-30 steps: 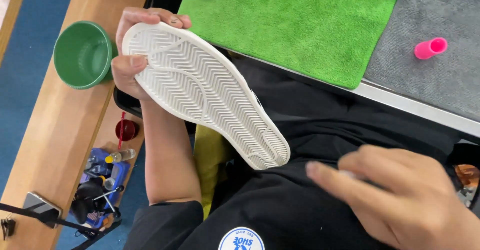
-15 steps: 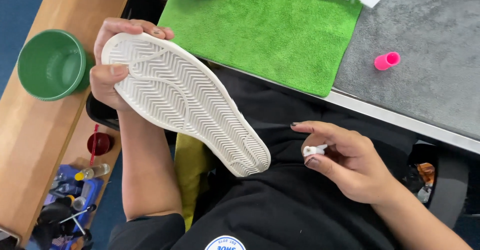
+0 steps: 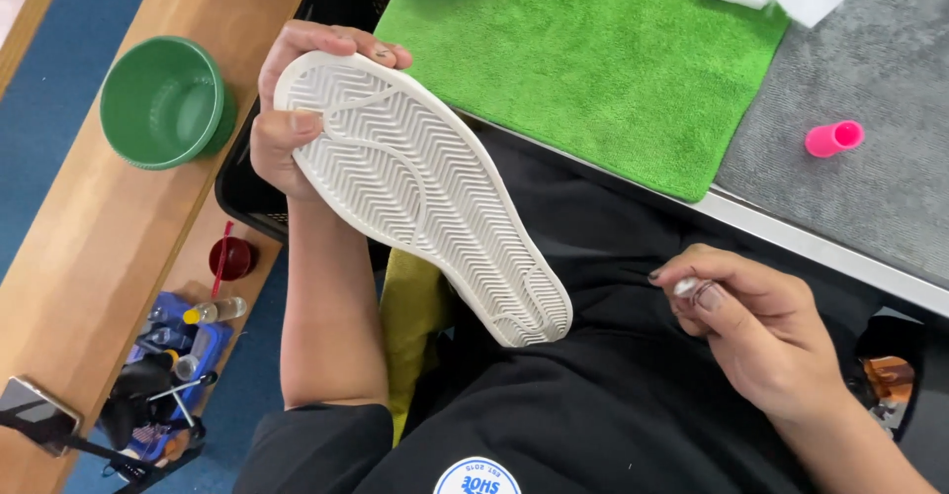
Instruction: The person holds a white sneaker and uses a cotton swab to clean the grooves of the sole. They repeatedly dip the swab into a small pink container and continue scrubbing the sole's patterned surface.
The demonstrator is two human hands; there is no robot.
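The left hand (image 3: pixel 287 118) grips a white shoe (image 3: pixel 420 197) by one end, sole turned up toward the camera, thumb pressed on the tread and fingers curled over the rim — it is held in the air above the lap, just off the near edge of the green mat (image 3: pixel 593 59). That hold matches a second ago; the shoe has barely shifted in the hand

The change is on the other side. The right hand (image 3: pixel 761 331) was a blur sweeping across the lap, then showed a small white piece pinched at its fingertips; now it has drawn closer into itself, thumb and forefinger closed on a small pale thing (image 3: pixel 685 286) that is mostly hidden — what it is cannot be told. It sits well apart from the sole, lower and to the right, not touching it

So the sole is exposed and steady, with the small item in the fingers but not yet brought to it

A green bowl (image 3: pixel 163 103) stands on the wooden bench (image 3: pixel 89 227) to the left; a pink cap (image 3: pixel 833 139) lies on the grey mat (image 3: pixel 870 79)
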